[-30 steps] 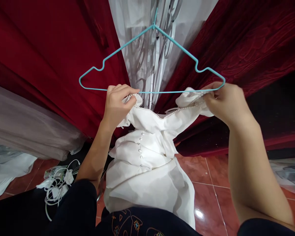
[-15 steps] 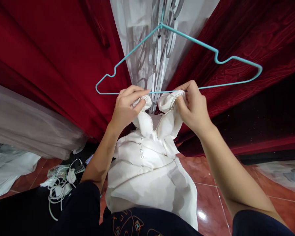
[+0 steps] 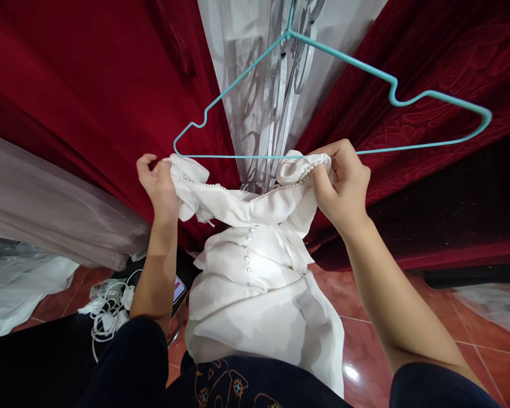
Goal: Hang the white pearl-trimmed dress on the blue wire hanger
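Observation:
A white dress [image 3: 259,255] with a pearl-trimmed neckline and a row of small covered buttons hangs in front of me. My left hand [image 3: 158,184] is closed on its left shoulder edge, just below the left end of a turquoise hanger [image 3: 238,156]. Closed on the right shoulder edge, my right hand [image 3: 342,184] has its thumb on the pearl trim and its fingers by the hanger's bottom bar. The neckline is spread wide between both hands. Whether the right fingers also grip the bar I cannot tell.
Red curtains [image 3: 89,85] hang on both sides of a pale central gap with white metalwork [image 3: 280,107]. White cables [image 3: 106,320] lie on a black surface at lower left, near a lit phone [image 3: 179,288]. The floor is red tile [image 3: 365,345].
My left hand has moved left with the dress's left shoulder, stretching the neckline from a narrow V to a wide opening. The hanger has shifted right. My right hand stays on the right shoulder.

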The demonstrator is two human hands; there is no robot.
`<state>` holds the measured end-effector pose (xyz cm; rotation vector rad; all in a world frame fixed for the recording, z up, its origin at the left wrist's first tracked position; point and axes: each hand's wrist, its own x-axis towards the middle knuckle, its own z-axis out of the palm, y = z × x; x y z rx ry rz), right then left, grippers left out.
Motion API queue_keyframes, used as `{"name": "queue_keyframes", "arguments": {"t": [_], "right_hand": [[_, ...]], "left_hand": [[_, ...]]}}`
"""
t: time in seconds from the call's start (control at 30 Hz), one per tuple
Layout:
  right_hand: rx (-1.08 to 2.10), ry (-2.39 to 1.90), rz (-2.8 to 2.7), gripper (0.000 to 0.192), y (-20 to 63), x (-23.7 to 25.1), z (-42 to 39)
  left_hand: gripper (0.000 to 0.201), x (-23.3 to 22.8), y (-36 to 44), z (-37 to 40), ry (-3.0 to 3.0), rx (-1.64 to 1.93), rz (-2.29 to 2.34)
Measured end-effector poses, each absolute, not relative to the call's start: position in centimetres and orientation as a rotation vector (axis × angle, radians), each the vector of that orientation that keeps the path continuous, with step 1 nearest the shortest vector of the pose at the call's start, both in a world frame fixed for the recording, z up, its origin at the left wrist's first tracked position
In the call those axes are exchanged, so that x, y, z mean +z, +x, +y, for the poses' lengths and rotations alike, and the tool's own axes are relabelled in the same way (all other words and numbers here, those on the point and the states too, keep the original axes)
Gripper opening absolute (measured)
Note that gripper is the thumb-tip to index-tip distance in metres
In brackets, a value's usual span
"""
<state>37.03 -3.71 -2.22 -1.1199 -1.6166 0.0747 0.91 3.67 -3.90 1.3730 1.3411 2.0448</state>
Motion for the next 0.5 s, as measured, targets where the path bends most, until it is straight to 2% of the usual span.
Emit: {"name": "queue_keyframes", "arguments": {"t": [0.13,0.37,0.5], "right_hand": [[0.120,-1.090,-1.626,0.019,37.1,-1.8,-4.1],[0.167,-1.076,-1.623,0.021,37.2,-2.0,-3.7],[0.164,-1.126,-1.619,0.022,37.0,-2.0,-4.0]], "left_hand": [[0.025,0.4,0.5,7.1,1.442,2.231,1.254],[0.038,6.0,5.1,6.0,1.975,1.766,1.237],[0.050,6.2,6.4,4.8,2.156,1.818,1.086]]}}
